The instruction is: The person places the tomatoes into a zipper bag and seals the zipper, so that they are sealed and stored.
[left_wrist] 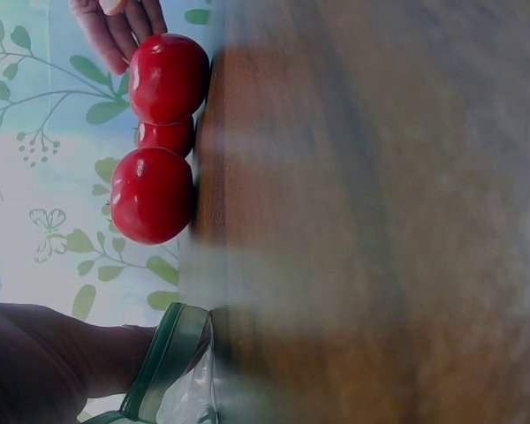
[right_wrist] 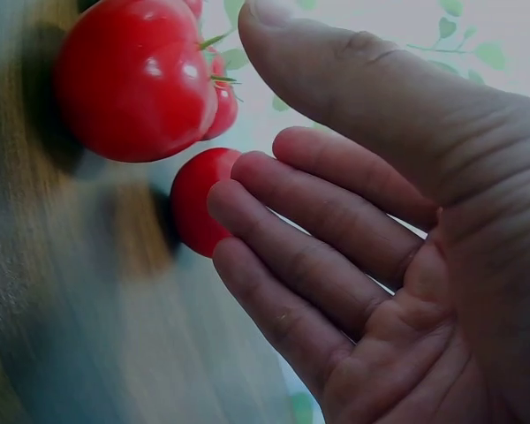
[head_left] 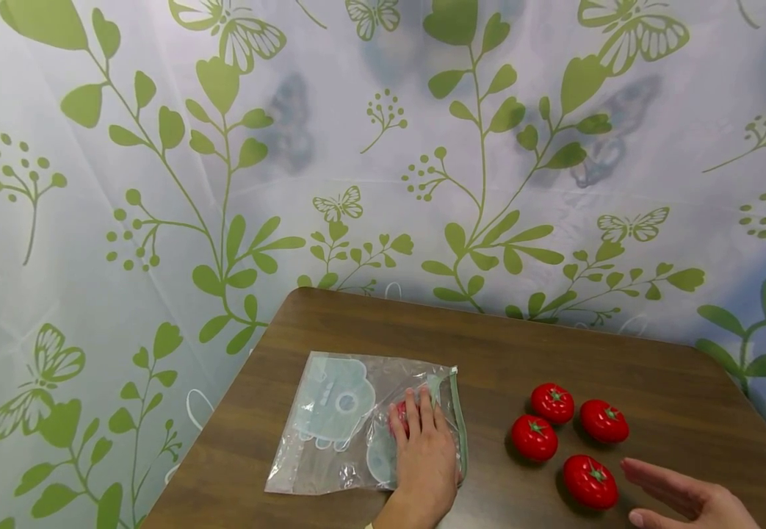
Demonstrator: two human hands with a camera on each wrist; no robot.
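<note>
A clear plastic bag with a green zip edge and pale blue-green printed shapes lies flat on the table. My left hand lies over its right part, fingers fairly straight, palm down. Beside those fingers a red round thing shows, mostly covered by the hand. My right hand is held with fingers extended and thumb apart, to the right of the nearest red tomato. In the right wrist view its palm holds nothing, and the fingertips overlap a tomato.
Three more tomatoes sit grouped behind the nearest one on the brown wooden table. A curtain with green leaves and butterflies hangs along the table's far edge.
</note>
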